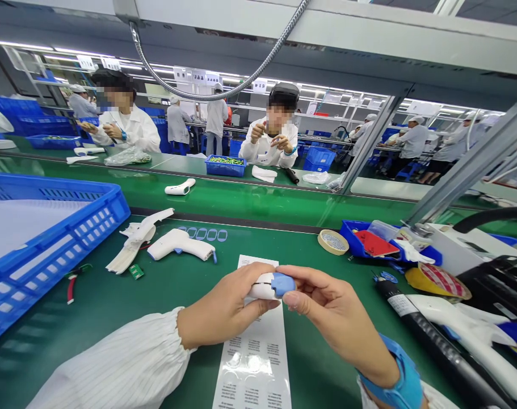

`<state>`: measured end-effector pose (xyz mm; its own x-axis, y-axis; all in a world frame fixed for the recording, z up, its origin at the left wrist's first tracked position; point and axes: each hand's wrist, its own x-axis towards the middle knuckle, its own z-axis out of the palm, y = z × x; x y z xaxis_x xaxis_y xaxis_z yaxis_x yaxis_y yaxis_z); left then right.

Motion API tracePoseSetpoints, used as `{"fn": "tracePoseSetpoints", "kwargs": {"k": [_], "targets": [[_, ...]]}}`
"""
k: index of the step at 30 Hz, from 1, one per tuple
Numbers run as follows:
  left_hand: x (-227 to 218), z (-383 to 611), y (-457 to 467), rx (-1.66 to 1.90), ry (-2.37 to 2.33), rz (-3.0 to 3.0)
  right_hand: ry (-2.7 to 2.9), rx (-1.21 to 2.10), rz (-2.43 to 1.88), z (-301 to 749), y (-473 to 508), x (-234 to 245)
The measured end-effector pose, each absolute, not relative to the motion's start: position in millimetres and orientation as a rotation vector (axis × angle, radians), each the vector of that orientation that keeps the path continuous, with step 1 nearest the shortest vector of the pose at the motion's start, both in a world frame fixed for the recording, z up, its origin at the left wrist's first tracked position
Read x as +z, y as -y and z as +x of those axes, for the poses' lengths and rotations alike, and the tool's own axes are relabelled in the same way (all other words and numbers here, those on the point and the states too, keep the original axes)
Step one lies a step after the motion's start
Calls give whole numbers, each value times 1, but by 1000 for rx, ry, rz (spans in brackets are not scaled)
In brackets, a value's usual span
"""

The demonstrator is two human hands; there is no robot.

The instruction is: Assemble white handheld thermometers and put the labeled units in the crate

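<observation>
Blue crate (58, 241) at far left, with a white pistol-grip housing (179, 244) just right of it. Near centre, the left hand (224, 304) curls closed around a small white casing (260, 289) above a printed label sheet (258, 358); the right hand (330, 318) pinches its blue cap (282, 284) between thumb and fingers. Tape roll (333, 242) lies farther right.
</observation>
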<state>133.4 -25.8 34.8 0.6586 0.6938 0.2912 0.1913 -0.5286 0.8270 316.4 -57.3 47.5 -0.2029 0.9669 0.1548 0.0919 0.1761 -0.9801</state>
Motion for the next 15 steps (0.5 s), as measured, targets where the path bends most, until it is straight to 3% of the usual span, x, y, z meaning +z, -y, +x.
{"fn": "tracePoseSetpoints", "kwargs": {"k": [5,15], "targets": [[36,135,28,807,-731,1979,1693,738,-1119,311,58,38],[32,138,32,922,-786,2032,1753,617,-968,287,59,21]]}}
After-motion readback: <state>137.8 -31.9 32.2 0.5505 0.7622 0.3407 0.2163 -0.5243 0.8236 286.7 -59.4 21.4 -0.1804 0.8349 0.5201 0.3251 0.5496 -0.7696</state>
